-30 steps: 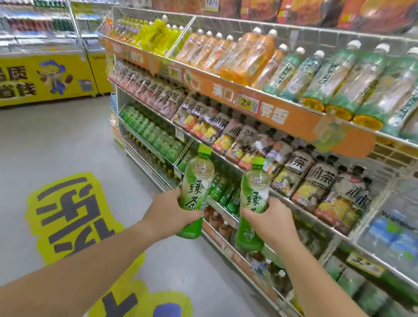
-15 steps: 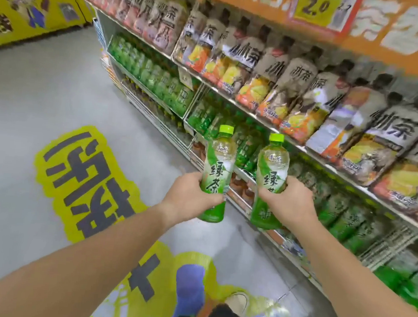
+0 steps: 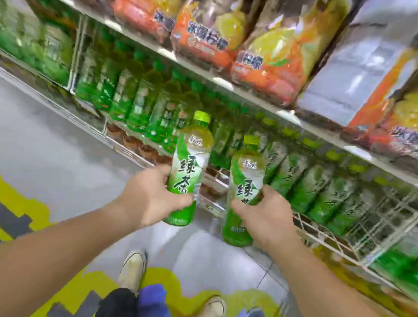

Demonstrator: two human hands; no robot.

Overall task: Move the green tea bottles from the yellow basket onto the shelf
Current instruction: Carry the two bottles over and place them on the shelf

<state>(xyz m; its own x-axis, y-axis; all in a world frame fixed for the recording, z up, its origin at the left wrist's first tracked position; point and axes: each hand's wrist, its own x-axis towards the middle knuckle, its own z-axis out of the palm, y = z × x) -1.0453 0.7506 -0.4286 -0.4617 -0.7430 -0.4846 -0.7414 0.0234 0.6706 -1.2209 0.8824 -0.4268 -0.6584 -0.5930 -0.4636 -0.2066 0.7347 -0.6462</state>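
While both arms reach forward at the centre, the left hand (image 3: 150, 196) curls its fingers and thumb round the lower half of a green tea bottle (image 3: 189, 167). Its long axis is nearly upright, with the green cap toward twelve o'clock and a slight lean to one. Just at its three o'clock, and apart from it, a second green tea bottle (image 3: 244, 183) is also upright, cap toward twelve and label facing the camera. The right hand (image 3: 266, 213) grips its lower body from the four o'clock side. Both bottles are held in the air in front of the wire shelf (image 3: 334, 240). That shelf, running from nine toward four o'clock, holds a blurred row of shelved green bottles (image 3: 325, 190). On the tier above, from twelve to two o'clock, sit lemon-labelled bottles (image 3: 269, 45). At six o'clock, pale shoes (image 3: 131, 270) stand by a yellow floor sticker (image 3: 6, 205).
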